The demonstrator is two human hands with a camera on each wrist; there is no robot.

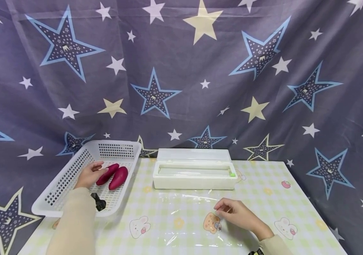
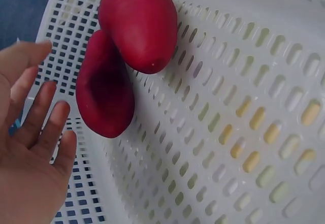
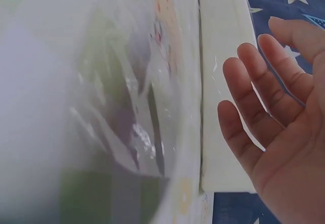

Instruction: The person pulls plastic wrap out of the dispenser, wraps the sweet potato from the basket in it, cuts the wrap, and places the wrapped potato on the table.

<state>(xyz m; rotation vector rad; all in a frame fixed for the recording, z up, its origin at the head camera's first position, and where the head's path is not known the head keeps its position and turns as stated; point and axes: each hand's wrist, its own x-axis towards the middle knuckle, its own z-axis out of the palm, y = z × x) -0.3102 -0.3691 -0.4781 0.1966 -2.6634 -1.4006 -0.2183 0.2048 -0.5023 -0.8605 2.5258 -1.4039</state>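
Two smooth magenta sweet potatoes lie side by side in a white perforated basket: the left one and the right one. Over the basket my left hand reaches toward the left one; in the left wrist view its fingers are loosely spread, apart from both and holding nothing. A clear plastic film sheet is spread on the table. My right hand hovers at the film's right side, fingers relaxed, and the right wrist view shows nothing in its palm.
Behind the film stands a white film dispenser box with its lid raised and a green slider at its right end. A checked cloth covers the table. A starry curtain hangs just behind.
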